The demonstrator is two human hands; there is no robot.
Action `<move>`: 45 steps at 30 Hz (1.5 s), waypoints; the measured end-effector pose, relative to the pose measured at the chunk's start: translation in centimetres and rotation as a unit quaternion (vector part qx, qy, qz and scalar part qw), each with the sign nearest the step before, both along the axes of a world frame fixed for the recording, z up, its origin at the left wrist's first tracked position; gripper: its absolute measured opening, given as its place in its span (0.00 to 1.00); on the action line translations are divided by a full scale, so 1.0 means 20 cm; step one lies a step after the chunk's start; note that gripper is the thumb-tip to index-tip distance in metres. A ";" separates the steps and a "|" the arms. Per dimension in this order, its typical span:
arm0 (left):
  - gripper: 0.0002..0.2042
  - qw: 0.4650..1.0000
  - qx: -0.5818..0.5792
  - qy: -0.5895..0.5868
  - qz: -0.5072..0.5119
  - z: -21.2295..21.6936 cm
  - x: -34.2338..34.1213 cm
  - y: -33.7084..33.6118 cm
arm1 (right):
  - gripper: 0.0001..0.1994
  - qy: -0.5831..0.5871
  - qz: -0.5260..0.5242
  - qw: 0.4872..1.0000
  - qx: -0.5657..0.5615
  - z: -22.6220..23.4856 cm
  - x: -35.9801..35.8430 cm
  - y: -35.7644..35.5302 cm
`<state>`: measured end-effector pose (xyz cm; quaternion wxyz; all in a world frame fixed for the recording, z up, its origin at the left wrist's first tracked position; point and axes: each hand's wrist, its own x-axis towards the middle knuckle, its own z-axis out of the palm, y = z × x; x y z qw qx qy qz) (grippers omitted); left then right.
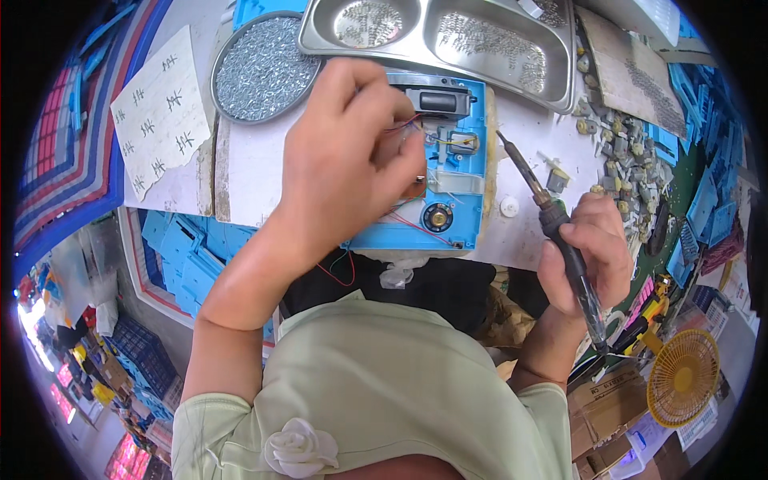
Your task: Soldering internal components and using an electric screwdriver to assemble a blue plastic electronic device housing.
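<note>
Soldering stage of assembly, seen from above. At the centre of the frame an open blue plastic housing (448, 200) lies flat on the white desk (248, 164), its inner side up, showing a small round speaker (438, 217), a black block-shaped part (442, 102) and thin red, blue and yellow wires (408, 124). The left hand (352, 152) rests on the housing's left half with fingers curled together, apparently pinching a wire or small part; exactly what it grips is hidden beneath the fingers. The right hand (588, 248), at centre right, is clamped round the dark handle of a soldering iron (552, 220), whose tip points up-left and hangs just beside the housing's right edge, not yet touching it. Judged from this, a wire is being positioned for a joint; the next move calls for bringing the tip onto the held wire end without touching the plastic. A round tray of screws (260, 68) sits at upper left, a steel divided tray (448, 36) at top centre.
</note>
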<state>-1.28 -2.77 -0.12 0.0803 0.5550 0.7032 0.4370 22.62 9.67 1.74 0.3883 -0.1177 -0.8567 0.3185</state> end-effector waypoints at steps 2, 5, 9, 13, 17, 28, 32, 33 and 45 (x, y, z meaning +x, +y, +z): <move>0.07 0.998 -0.015 0.026 -0.058 0.07 0.05 -0.04 | 0.15 0.010 -0.008 1.000 -0.002 0.00 0.02 0.00; 0.08 0.978 -0.086 0.105 -0.157 0.02 0.08 0.00 | 0.16 0.015 0.001 1.000 0.001 0.01 0.00 0.01; 0.09 0.972 -0.079 0.008 -0.222 -0.02 0.00 0.02 | 0.15 0.012 -0.005 1.000 0.004 0.01 0.03 0.01; 0.08 0.950 -0.088 0.023 -0.297 -0.02 -0.05 0.01 | 0.15 0.012 -0.011 1.000 -0.010 -0.03 0.05 0.00; 0.08 0.959 -0.041 0.043 -0.276 -0.03 -0.02 0.01 | 0.15 0.012 -0.002 1.000 -0.014 -0.02 0.03 -0.01; 0.12 0.959 -0.057 -0.003 -0.276 -0.04 -0.02 -0.04 | 0.14 0.031 0.031 0.994 -0.105 -0.01 0.09 -0.05; 0.14 0.963 -0.063 0.037 -0.259 -0.03 -0.01 -0.05 | 0.12 -0.012 0.070 0.983 -0.167 0.00 0.11 -0.08; 0.14 0.964 -0.062 0.039 -0.256 -0.03 0.00 -0.05 | 0.12 -0.021 0.077 0.983 -0.163 -0.01 0.10 -0.08; 0.15 0.963 -0.048 0.055 -0.258 -0.05 0.00 -0.05 | 0.13 -0.057 0.094 0.982 -0.152 -0.04 0.06 -0.09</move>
